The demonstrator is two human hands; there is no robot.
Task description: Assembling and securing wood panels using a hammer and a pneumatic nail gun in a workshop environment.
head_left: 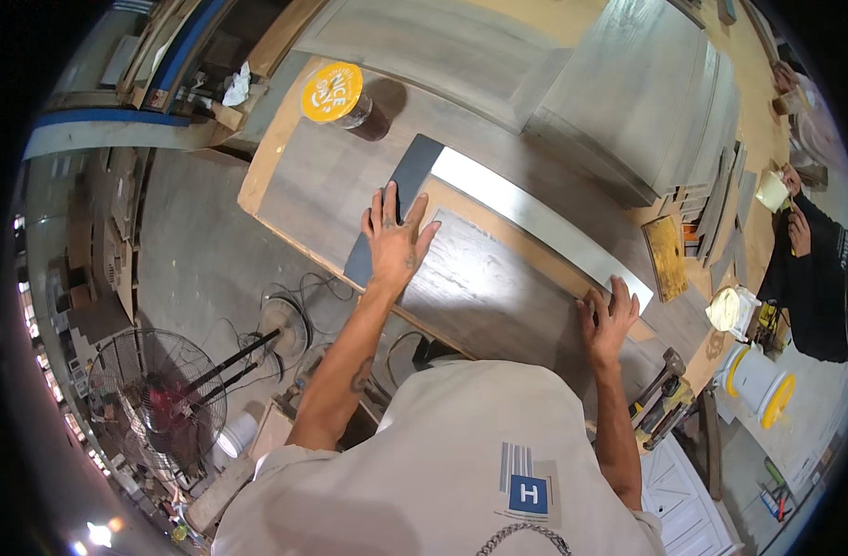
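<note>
Claw hammer [666, 368]: beside the table's [254, 185] near right edge; a knock from a passing forearm might send it down.
Right hand [609, 322]: fingers bent onto the blade's far end; pinching or merely resting, cannot tell.
Left hand [398, 243]: spread, unclenched, fingers on the dark stock.
Try square [535, 213]: silver blade along a light wood strip [498, 225], above the grey-brown panel [484, 301]; uneven pressure could pivot it off line.
Drink cup [332, 93], yellow-lidded: beyond the stock; a bump could spill it over the wood.
</note>
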